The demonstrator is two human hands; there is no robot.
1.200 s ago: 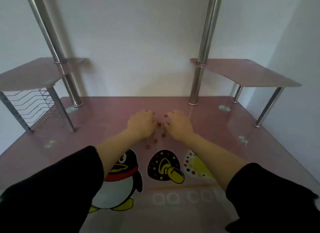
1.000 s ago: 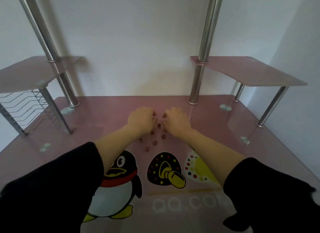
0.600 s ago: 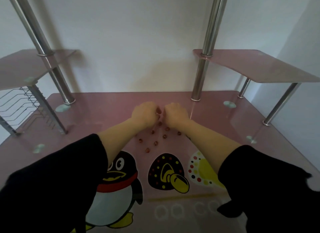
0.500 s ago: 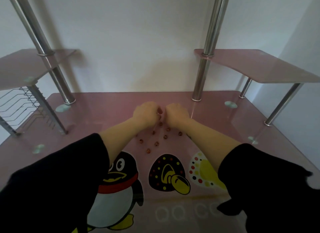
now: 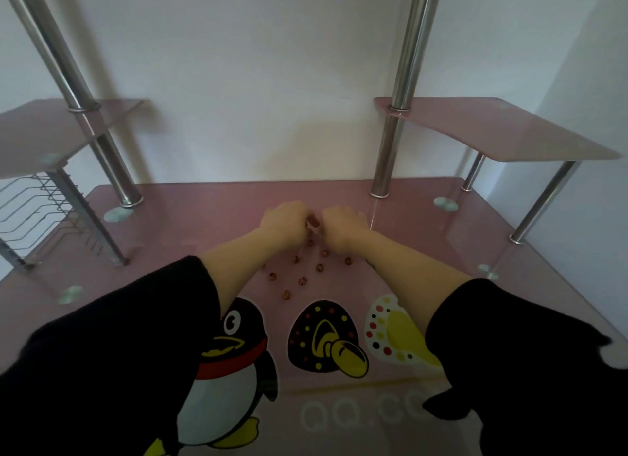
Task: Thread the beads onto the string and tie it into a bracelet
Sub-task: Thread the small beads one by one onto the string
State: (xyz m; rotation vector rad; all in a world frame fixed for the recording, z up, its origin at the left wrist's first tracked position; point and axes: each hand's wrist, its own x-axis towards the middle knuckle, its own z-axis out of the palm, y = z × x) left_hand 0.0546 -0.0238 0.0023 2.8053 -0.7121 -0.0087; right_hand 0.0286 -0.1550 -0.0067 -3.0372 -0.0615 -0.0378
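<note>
Both hands meet over the middle of the pink glass desk, knuckles toward me and fingers curled. My left hand pinches what looks like a small dark red bead at its fingertips, right against my right hand. My right hand pinches a thin pale string, whose free end runs up and to the right of the hand. Several loose dark red beads lie scattered on the glass just below the hands. The fingertips themselves are mostly hidden.
Two chrome poles rise from the back of the desk, one on each side of the hands. A raised pink shelf sits at the right, another with a wire rack at the left. Cartoon prints cover the near desk surface.
The hands have drawn closer together and lifted slightly off the beads. More loose beads show below them now. My view has tilted and shifted a little.
</note>
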